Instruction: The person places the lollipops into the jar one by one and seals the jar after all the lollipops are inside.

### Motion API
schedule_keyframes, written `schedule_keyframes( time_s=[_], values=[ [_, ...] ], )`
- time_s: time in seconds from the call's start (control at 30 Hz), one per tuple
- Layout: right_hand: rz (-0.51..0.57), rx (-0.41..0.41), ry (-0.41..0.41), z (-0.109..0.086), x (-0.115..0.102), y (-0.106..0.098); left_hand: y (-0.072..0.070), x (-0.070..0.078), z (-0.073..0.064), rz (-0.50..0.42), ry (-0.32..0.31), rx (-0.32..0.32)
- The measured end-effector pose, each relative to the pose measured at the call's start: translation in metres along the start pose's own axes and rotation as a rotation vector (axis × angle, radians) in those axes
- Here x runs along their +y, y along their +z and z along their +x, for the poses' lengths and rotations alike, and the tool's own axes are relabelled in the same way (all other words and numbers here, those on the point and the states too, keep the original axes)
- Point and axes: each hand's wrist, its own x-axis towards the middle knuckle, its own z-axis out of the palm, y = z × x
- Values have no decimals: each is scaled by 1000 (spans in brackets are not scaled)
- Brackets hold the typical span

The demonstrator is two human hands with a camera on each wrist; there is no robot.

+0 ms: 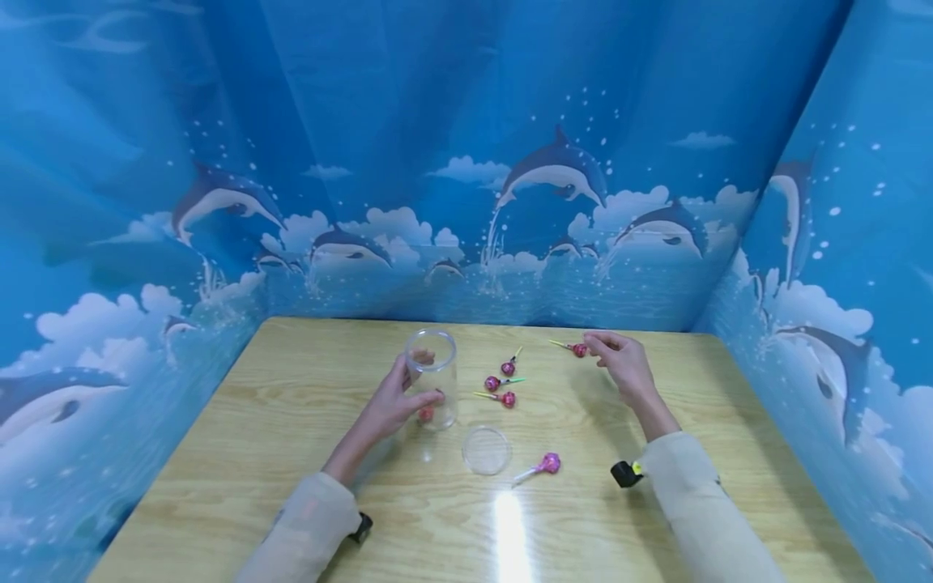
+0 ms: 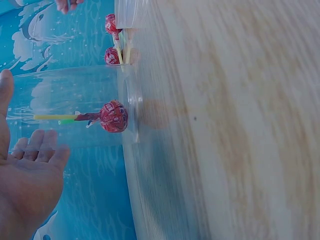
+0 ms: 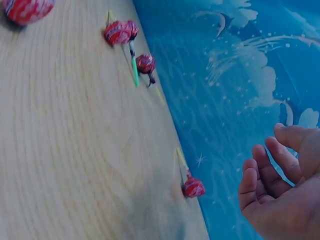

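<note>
Nearest, a bright shiny patch gleams on the pale wood worktop. Past it, a pink lollipop lies on its side. Beside it is a clear round lid, laid flat, off the jar, so the jar's top is open. Nearer the left edge, the left hand curls round the clear jar, probably to stop it tipping. In it sits a red lollipop, ball down and stick up, maybe because the ball is heavy. Three more lollipops lie close together right of the jar. Close to the far edge is another lollipop; the right hand hovers near it, fingers loosely bent, holding nothing. Behind that edge hang blue sheets with dolphins on them.
</note>
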Motion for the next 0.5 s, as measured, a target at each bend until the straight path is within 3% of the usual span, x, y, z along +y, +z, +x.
schedule_keyframes(
  time_s=[0.13,0.5],
  values=[
    [2,27,0,7,9,-1,0,-1,0,2,-1,2],
    [28,42,105,20,29,-1,0,-3,0,-22,8,3]
  ],
)
